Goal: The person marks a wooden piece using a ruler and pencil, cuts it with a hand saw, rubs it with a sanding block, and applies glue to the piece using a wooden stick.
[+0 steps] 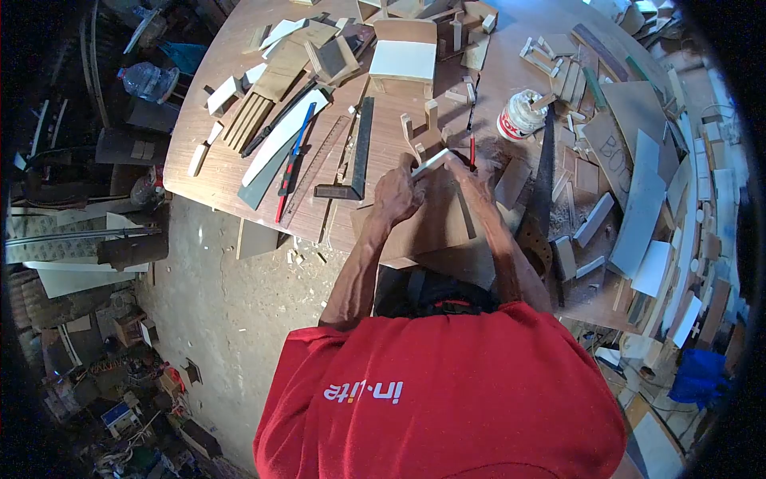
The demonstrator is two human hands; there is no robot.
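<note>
Strip (432, 164) is grasped at its 7 o'clock end by left hand (398, 194); 2 o'clock end is met by right hand (471, 176), grip can't be told. Tub (522, 116) sits at 2 o'clock, square (363, 152) at 9.

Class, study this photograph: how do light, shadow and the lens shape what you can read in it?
Head view: wide-lens distortion bows the tabletop edge, corners fall to black; head view: light brightens the white panel, while the far-left clutter sinks into gloom, its blur hard to judge; head view: dark shadow lies beside the right hand.
</note>
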